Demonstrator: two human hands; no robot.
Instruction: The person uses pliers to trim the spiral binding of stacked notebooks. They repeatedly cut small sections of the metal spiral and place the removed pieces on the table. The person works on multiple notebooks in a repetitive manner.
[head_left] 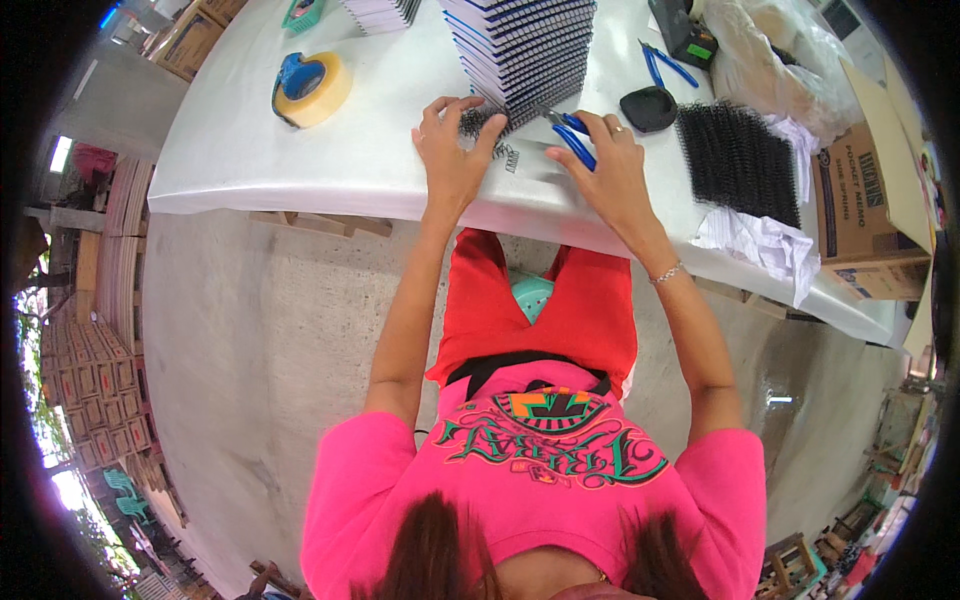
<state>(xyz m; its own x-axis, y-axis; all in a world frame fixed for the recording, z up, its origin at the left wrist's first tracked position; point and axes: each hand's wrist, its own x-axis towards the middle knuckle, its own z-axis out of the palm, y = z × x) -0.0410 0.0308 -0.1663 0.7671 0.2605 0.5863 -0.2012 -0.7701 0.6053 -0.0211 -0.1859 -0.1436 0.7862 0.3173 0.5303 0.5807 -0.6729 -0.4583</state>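
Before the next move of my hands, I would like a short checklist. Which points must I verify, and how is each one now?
1. Blue-handled pliers in the right hand: ok, held with the tips toward the notebook stack.
2. Left hand clear of the tips: ok, a gap shows between them.
3. Tips touching the stack: cannot tell, too small from this view.
4. Table free of scraps between the hands: not ok, a short coil piece lies there.
5. Whole stack visible: not ok, the picture's upper edge cuts it off.
6. Pile of black coils on the table: ok, right of the right hand.
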